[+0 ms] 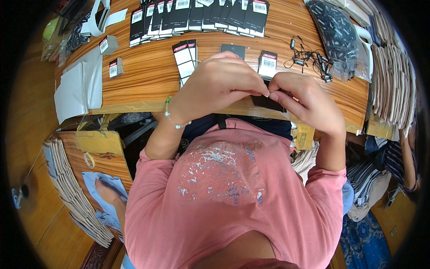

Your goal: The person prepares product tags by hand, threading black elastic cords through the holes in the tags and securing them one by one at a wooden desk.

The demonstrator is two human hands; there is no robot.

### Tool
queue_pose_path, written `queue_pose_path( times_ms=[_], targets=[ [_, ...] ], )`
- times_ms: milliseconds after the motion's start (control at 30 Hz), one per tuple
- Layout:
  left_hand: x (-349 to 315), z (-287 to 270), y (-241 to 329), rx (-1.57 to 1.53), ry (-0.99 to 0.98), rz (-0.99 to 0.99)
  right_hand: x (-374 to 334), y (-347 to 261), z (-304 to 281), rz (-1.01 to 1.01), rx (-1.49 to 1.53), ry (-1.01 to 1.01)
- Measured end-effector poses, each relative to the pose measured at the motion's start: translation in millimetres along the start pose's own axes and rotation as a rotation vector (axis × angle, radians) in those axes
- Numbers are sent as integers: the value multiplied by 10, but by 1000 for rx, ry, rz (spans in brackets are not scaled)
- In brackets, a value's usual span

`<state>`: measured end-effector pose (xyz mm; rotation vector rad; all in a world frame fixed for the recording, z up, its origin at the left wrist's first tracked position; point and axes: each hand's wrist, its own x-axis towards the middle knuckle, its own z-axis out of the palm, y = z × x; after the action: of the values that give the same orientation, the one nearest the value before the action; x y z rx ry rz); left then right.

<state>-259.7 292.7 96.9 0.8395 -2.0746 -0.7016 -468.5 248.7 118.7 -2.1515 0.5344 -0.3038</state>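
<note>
Both my hands meet over the near edge of the wooden table (148,85), fingertips almost touching. My left hand (224,80) is closed in a pinch, but whatever thin thing it grips is too small to make out. Closed beside it, my right hand (309,98) pinches what looks like a black hang tag (265,103), partly hidden under the fingers. Just beyond lie a stack of white barcode tags (268,66) and a dark card (234,50). White tags with red tops (184,60) lie beyond my left wrist.
Black hang tags (197,20) overlap in a row at the back. Loose black tag strings (309,60) lie right, by a clear bag of them (333,33). Two small label stacks (115,67) and white paper (74,92) sit left. Folded garments (389,80) are piled right.
</note>
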Motion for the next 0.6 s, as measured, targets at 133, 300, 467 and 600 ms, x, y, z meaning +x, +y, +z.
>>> queue_pose_path(
  times_ms=[133,300,467,600],
  targets=[
    [19,-1,-15,-132,-51,-23,77,-9,-154,80,201,-305],
    [71,-22,60,-291,-73,-284,54,149,-108,148,417,-235],
    [23,19,10,-506,40,-487,36,118,24,198,346,46],
    [17,19,-25,-712,50,-579,49,27,-3,197,232,60]
  ],
)
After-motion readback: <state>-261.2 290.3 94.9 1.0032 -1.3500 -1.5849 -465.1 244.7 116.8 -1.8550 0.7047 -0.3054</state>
